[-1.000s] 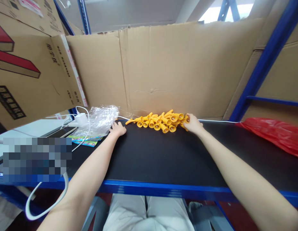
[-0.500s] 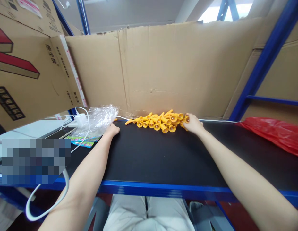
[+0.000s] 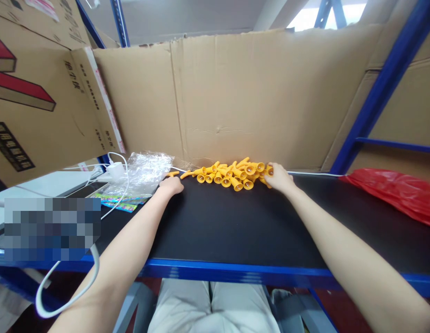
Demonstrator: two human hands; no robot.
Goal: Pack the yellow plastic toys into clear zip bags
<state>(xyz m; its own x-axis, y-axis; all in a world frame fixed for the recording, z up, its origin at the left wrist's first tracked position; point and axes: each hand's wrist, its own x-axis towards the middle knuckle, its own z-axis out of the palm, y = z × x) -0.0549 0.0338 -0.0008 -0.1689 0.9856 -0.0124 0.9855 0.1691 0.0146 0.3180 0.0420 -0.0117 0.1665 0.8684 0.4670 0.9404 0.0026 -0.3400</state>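
Several yellow trumpet-shaped plastic pieces (image 3: 232, 175) lie heaped at the back of the black tabletop (image 3: 235, 222), most with their flared mouths towards me. My left hand (image 3: 172, 185) is low over the table, left of the heap, with its fingers curled. A yellow trumpet-shaped stem (image 3: 172, 174) shows just beyond that hand; the rest of the piece is hidden. At the heap's right end my right hand (image 3: 280, 178) has its fingers bent around a yellow trumpet-shaped piece (image 3: 270, 170). Its fingertips are partly out of sight.
Crumpled clear plastic film (image 3: 145, 166) lies left of my left hand, over colourful packets (image 3: 119, 203). White cables and a charger (image 3: 115, 170) sit beside them. A red plastic bag (image 3: 391, 189) lies at right. Cardboard (image 3: 242, 101) stands behind the table; a blue post (image 3: 377, 92) slants at right.
My left hand has shifted right, towards the heap, and more of the yellow stem beyond it shows. My right hand and the heap have stayed nearly in place.
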